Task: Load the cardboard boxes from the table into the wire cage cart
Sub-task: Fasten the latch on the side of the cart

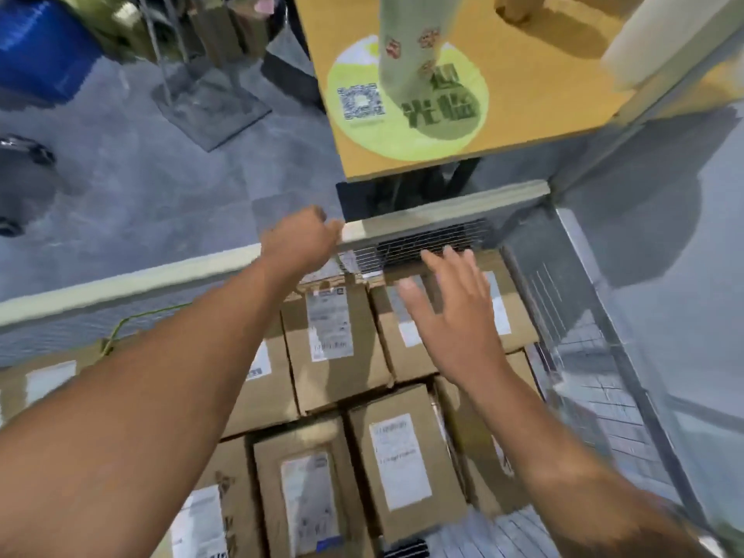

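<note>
I look down into the wire cage cart (443,213), packed with several brown cardboard boxes bearing white labels. One labelled box (334,348) lies in the far row, another (398,465) in front of it. My left hand (300,239) reaches to the cart's far top rail, its fingers curled at the rail's edge. My right hand (451,304) hovers with spread, straight fingers just above the far right box (511,316), holding nothing. Beyond the cart stands the wooden table (543,94) with a round green sticker.
The cart's right mesh wall (596,356) runs along the boxes. A light green patterned roll (410,42) and a white roll (660,42) stand on the table. A blue barrel (40,46) and a metal stand base (209,102) sit on the grey floor at left.
</note>
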`<state>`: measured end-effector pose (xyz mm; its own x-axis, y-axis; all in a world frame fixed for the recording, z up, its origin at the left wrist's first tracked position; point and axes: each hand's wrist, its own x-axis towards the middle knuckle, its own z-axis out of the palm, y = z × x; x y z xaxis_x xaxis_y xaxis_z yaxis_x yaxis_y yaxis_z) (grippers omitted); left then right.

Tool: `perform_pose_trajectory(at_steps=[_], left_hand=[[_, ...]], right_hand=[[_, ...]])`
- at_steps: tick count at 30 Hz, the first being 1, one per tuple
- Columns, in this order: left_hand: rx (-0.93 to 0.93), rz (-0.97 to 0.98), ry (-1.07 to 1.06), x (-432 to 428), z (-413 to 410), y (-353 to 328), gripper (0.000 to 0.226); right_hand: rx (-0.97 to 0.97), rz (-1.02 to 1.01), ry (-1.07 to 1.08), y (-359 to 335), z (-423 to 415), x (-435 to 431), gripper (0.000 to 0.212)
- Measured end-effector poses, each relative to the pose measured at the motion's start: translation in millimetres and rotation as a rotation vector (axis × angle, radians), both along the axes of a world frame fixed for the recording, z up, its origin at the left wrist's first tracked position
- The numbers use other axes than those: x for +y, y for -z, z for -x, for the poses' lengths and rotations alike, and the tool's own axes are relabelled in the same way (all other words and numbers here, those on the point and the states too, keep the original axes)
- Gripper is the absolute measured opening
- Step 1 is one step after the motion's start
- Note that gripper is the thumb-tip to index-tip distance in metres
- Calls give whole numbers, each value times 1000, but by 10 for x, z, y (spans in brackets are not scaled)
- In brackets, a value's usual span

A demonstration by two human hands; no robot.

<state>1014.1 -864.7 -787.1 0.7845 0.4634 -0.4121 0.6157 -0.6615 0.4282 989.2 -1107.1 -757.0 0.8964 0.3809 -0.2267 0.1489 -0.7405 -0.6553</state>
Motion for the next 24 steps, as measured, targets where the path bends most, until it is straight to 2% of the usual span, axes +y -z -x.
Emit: perform_pose_trajectory(at_steps=[2,4,7,9,11,12,15,16,18,20,24], left_hand=[[-142,181,-126,-12,-63,54,34],[-340,271,-200,-73,-17,21,20],[-479,343,-152,-244,161,-129,17],[-489,403,-100,-395,322,-221,18],[-479,437,-48,-531,502,-298,22],[-480,421,1,-593,591,-322,24],[-482,375,166,-718,875,-385,27],[-484,367,236,-738,965,-397,27],[-465,345,365,-751,1143,-391,29],[-422,372,390,-718,1296,-377,33],[-478,318,510,-597,1461,-350,29]], right_hand=[[27,11,-8,38,-91,-86,75],[50,-3,-6,70,-154,-132,74],[135,-79,56,67,-200,-120,72],[270,-196,140,21,-204,-58,61],[379,-295,220,-20,-205,12,37],[422,-331,255,-46,-206,46,36],[600,-463,324,-76,-171,107,57],[639,-494,345,-81,-151,128,58],[684,-549,398,-90,-105,171,46],[739,-602,471,-114,-30,227,33],[885,-660,541,-136,125,425,33]])
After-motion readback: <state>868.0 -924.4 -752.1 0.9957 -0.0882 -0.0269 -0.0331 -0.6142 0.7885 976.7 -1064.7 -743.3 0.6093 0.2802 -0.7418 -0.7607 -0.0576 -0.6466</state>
